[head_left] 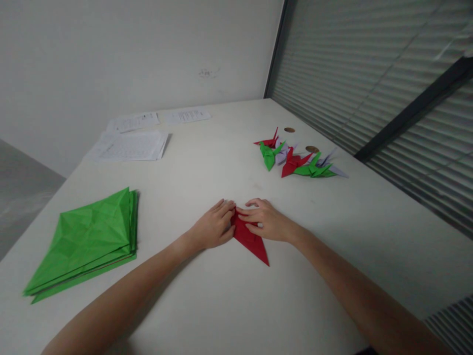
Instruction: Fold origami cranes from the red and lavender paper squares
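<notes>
A folded sheet of red origami paper (253,241) lies on the white table in front of me, its pointed end aimed down and to the right. My left hand (216,224) closes on its left edge, the fingers together at the upper corner and the thumb lower down. Over the upper part of the paper is my right hand (266,219), fingers spread and fingertips touching the surface. Both hands hide the paper's top part, so the fold under the fingers cannot be made out.
A stack of creased green paper (94,227) lies at the left. Several folded paper cranes, including a red one (293,162) and a green one (269,155), sit at the back right. Printed sheets (131,146) rest at the back left. Window blinds (354,74) border the right side.
</notes>
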{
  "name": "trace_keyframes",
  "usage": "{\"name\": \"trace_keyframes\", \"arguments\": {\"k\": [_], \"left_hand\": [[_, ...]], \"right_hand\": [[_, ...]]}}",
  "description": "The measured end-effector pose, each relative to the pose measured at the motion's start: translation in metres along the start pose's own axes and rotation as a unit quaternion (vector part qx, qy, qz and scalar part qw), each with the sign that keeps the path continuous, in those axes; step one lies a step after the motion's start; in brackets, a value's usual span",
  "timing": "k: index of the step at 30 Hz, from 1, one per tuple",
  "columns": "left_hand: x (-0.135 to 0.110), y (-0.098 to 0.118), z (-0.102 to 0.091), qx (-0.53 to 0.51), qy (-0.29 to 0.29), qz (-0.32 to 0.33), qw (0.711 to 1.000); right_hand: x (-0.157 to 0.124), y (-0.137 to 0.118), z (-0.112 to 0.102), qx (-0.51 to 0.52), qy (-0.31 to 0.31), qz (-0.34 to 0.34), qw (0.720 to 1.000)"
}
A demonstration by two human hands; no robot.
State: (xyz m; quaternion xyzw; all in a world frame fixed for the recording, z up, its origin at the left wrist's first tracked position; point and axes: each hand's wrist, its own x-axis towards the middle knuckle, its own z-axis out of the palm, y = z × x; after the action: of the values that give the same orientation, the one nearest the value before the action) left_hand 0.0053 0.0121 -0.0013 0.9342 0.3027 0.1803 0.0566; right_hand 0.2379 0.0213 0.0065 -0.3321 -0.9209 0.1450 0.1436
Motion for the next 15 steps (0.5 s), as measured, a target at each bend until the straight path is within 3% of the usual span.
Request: {"name": "trace_keyframes", "arguments": {"k": [15], "left_hand": [[0.0007,-0.0004,-0.0007,-0.021,0.003,-0.011,1.000]], "right_hand": [[-0.0011,-0.0038,-0.0021,0.003,-0.006,0.022,1.000]]}}
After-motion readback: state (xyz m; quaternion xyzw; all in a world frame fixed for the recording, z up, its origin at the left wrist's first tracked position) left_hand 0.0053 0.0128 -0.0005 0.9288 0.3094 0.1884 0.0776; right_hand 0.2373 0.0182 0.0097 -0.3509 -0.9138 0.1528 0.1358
